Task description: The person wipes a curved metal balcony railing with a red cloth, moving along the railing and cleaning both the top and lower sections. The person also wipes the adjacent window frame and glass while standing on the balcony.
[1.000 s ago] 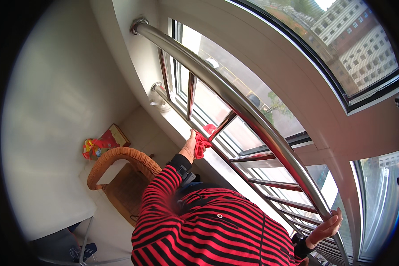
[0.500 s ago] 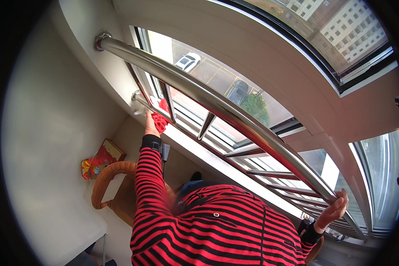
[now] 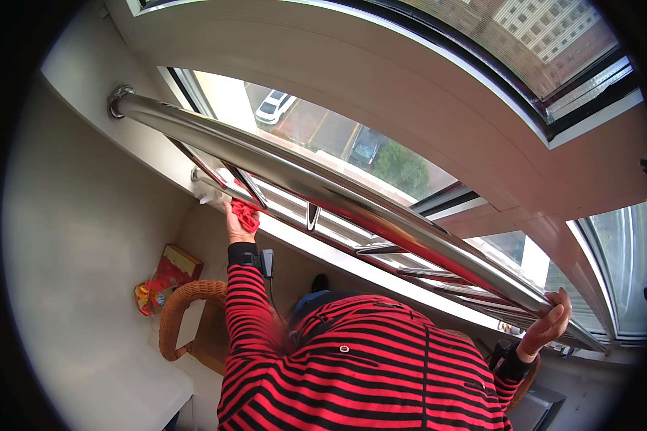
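At the lower rail (image 3: 287,218), red cloth (image 3: 245,215) bunches inside the left hand (image 3: 236,228).

Plain pale wall (image 3: 86,244) fills the left side, in soft shade. Wicker chair (image 3: 167,325) sits near it on a pale floor (image 3: 205,381). White sill (image 3: 338,259), strongly lit, runs below the lower window (image 3: 313,131), which looks down on a white car (image 3: 272,108), a dark car (image 3: 365,146) and a green tree (image 3: 402,169). Upper window (image 3: 499,61) shows a building (image 3: 543,27). Third window (image 3: 634,266) at far right. Daylight comes in from outside.
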Demonstrator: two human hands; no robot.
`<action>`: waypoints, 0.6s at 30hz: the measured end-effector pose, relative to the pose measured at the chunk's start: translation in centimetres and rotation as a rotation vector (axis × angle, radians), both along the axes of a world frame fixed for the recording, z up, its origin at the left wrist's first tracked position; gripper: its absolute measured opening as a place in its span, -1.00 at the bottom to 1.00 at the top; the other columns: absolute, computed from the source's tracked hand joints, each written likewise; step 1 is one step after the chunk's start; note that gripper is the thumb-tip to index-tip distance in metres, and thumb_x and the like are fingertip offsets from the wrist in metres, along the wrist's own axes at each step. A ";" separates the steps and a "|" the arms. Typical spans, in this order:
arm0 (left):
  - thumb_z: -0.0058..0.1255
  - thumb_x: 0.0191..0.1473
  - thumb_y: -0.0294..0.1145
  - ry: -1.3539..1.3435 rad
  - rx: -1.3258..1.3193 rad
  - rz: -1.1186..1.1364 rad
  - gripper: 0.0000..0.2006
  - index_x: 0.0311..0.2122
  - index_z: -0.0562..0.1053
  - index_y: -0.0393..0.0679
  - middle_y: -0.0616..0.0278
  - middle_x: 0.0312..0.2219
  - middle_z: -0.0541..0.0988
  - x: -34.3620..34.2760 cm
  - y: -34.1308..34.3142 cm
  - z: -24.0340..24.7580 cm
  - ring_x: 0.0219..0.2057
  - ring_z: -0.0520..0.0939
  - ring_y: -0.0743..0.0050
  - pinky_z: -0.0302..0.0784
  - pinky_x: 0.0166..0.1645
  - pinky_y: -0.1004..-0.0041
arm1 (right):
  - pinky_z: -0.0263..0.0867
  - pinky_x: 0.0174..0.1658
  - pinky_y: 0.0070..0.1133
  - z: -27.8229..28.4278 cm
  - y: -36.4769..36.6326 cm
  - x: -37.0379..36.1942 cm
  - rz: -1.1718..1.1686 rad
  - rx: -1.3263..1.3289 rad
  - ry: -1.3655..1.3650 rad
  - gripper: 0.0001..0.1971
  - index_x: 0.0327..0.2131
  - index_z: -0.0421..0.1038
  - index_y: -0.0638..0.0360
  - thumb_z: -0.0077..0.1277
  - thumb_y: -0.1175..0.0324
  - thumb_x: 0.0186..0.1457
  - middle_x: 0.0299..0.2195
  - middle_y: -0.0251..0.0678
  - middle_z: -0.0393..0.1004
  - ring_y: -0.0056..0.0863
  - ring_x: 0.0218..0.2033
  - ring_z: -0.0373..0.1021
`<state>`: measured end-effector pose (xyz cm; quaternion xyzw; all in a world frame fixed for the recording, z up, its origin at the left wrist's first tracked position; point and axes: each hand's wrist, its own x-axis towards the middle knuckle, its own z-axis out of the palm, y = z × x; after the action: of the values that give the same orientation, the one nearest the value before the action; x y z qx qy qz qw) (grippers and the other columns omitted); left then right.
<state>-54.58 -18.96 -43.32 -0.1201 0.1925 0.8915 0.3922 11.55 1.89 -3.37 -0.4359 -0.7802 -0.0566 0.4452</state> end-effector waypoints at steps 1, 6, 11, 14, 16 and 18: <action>-0.35 0.40 0.36 0.043 0.010 -0.049 -0.31 0.13 0.51 -0.06 0.21 -0.02 0.68 0.5 0.1 -0.4 -0.07 0.71 0.20 0.72 -0.03 0.18 | 0.28 -0.34 -0.58 -0.1 0.1 0.1 0.005 0.008 0.000 -0.54 0.08 0.48 0.38 -0.35 0.21 0.55 -0.29 -0.25 0.51 -0.53 -0.37 0.37; -0.29 0.36 0.40 -0.052 -0.041 -0.125 -0.29 0.05 0.50 -0.14 0.18 -0.10 0.66 5.0 0.6 -1.1 -0.08 0.67 0.16 0.66 0.01 0.13 | 0.25 -0.37 -0.62 -0.5 0.0 0.2 -0.008 -0.030 0.070 -0.53 0.09 0.47 0.38 -0.34 0.19 0.55 -0.27 -0.24 0.52 -0.54 -0.37 0.37; -0.21 0.33 0.40 -0.109 0.031 -0.306 -0.32 0.11 0.51 -0.05 0.22 -0.06 0.67 11.0 2.4 -0.1 -0.07 0.69 0.13 0.70 -0.01 0.11 | 0.18 -0.44 -0.68 -0.8 0.0 -0.1 -0.030 -0.003 0.100 -0.52 0.09 0.47 0.37 -0.36 0.18 0.55 -0.28 -0.24 0.53 -0.62 -0.46 0.31; -0.17 0.27 0.44 -0.126 -0.088 -0.395 -0.26 0.22 0.46 -0.02 0.23 0.02 0.64 13.3 3.0 0.8 -0.03 0.68 0.13 0.71 0.00 0.10 | 0.18 -0.44 -0.68 -0.7 -0.1 -0.4 -0.040 -0.006 0.096 -0.52 0.10 0.46 0.37 -0.37 0.17 0.55 -0.28 -0.24 0.53 -0.64 -0.46 0.30; -0.19 0.28 0.46 -0.034 -0.149 -0.361 -0.24 0.21 0.45 -0.04 0.21 0.02 0.64 13.0 3.0 1.1 -0.03 0.68 0.12 0.70 0.02 0.08 | 0.24 -0.42 -0.67 -0.6 -0.3 -0.4 -0.044 -0.006 0.070 -0.52 0.10 0.46 0.37 -0.36 0.16 0.55 -0.28 -0.23 0.53 -0.59 -0.44 0.36; -0.30 0.33 0.46 -0.039 -0.144 -0.302 -0.23 0.20 0.45 -0.07 0.17 0.00 0.64 10.9 3.2 1.1 -0.06 0.68 0.04 0.71 0.00 0.04 | 0.28 -0.40 -0.66 -0.4 -0.2 -0.5 -0.035 0.028 0.031 -0.52 0.10 0.47 0.38 -0.35 0.17 0.55 -0.28 -0.22 0.53 -0.56 -0.42 0.39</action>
<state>-43.66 -15.76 -42.18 -0.1346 0.2639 0.8039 0.5157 11.07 1.64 -3.77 -0.4440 -0.7646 -0.0684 0.4622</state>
